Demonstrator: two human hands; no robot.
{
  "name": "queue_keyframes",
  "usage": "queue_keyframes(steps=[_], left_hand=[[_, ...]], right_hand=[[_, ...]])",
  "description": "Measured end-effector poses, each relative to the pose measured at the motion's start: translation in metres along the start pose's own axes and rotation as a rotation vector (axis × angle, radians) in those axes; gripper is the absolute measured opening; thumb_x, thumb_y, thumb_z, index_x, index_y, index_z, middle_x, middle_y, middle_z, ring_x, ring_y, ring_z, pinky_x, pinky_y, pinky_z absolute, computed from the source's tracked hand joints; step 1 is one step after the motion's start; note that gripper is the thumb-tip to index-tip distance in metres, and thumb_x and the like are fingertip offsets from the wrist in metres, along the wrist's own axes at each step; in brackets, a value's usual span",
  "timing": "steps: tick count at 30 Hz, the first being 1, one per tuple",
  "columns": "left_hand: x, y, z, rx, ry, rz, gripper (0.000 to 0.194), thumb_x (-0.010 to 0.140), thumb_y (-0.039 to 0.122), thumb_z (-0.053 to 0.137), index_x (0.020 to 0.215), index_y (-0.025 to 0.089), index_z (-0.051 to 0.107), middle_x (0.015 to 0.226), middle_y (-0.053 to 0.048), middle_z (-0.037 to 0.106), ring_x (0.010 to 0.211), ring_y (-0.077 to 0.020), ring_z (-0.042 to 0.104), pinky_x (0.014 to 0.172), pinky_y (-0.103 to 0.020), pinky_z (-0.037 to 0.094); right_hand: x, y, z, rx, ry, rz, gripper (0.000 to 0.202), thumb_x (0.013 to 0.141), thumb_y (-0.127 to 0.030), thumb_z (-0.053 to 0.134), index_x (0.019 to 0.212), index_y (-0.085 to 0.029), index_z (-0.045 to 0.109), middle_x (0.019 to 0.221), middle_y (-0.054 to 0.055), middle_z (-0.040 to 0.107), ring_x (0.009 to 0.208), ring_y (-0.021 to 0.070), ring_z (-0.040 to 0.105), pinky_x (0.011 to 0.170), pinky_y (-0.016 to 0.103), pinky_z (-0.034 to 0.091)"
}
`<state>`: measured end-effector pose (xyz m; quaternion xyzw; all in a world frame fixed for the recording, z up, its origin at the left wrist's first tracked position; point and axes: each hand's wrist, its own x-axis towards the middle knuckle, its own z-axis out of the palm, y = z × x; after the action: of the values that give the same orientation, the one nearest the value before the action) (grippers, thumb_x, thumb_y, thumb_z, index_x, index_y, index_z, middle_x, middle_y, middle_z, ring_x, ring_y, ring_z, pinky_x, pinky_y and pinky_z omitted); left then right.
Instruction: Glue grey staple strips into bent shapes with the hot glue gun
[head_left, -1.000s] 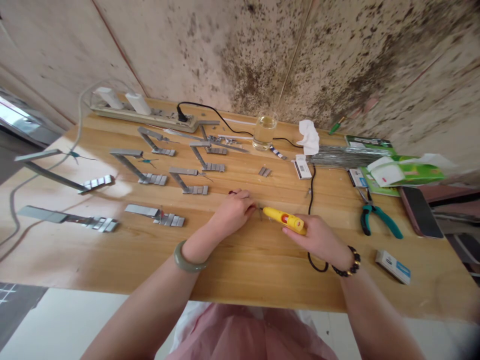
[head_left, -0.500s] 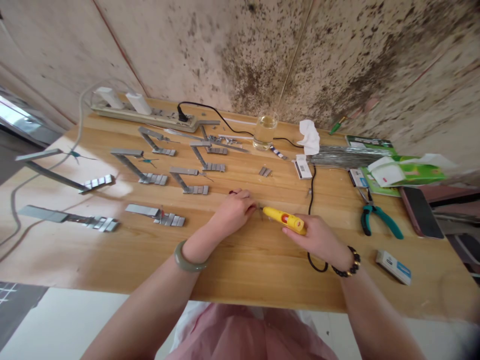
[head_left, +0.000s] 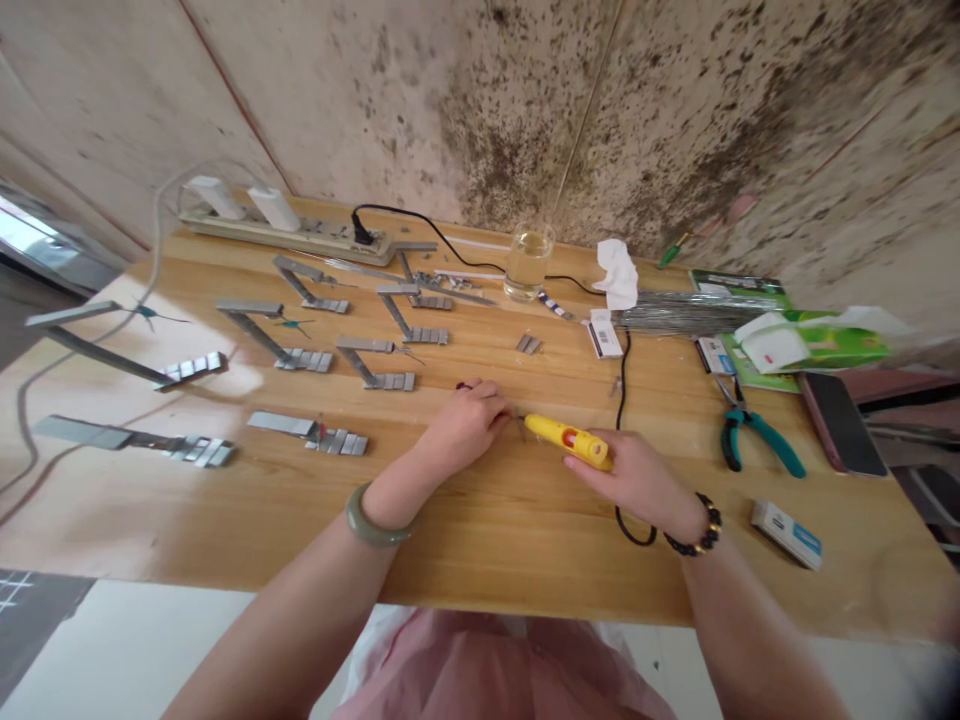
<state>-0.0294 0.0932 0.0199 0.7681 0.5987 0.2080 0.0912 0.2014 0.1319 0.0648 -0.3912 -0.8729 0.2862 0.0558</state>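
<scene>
1. Steadiness matters most here, I judge: with the left hand [head_left: 466,425] low over the pale wooden tabletop [head_left: 480,560], that wrist can brace against the wood while the right hand [head_left: 646,482] does the fine aiming.

2. The yellow gun-shaped plastic tool [head_left: 562,438] is best held at a shallow slant, with any squeeze light and even. If its nozzle is hot, as the shape suggests, the left fingertips lie very near it and would be safer a little farther back.

3. The left thumb and fingertips are pressed together, apparently pinching a small thin grey piece [head_left: 522,427] just beside the nozzle; I cannot tell its exact shape, or whether the 2 touch.

4. The right fingers are curled round the tool's grip; whether 1 of them lies on a trigger is hidden.

5. A black cord [head_left: 622,400] loops by the right wrist; slack there should spare the aim from a tug. Any join to the tool is out of sight.

6. The tool is between the 2 hands, nozzle towards the left fingertips. Its body is bright yellow, narrowing forward, with a reddish-orange patch in an oval opening and a pale disc at the rounded rear end.
</scene>
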Motion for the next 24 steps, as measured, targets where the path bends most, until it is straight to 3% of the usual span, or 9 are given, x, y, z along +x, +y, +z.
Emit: queue_keyframes(steps=[24], left_hand=[[0.0004,0.0018,-0.0013,0.009,-0.014,-0.010,0.016,0.084,0.018,0.052,0.077,0.016,0.066,0.081,-0.005,0.060,0.080,-0.0180,0.053,0.076,-0.031,0.042]], right_hand=[[-0.0003,0.0022,0.0020,0.000,0.017,0.003,0.019,0.084,-0.035,0.053,0.086,-0.020,0.064,0.076,0.002,0.068,0.065,0.0169,0.060,0.055,0.024,0.041]])
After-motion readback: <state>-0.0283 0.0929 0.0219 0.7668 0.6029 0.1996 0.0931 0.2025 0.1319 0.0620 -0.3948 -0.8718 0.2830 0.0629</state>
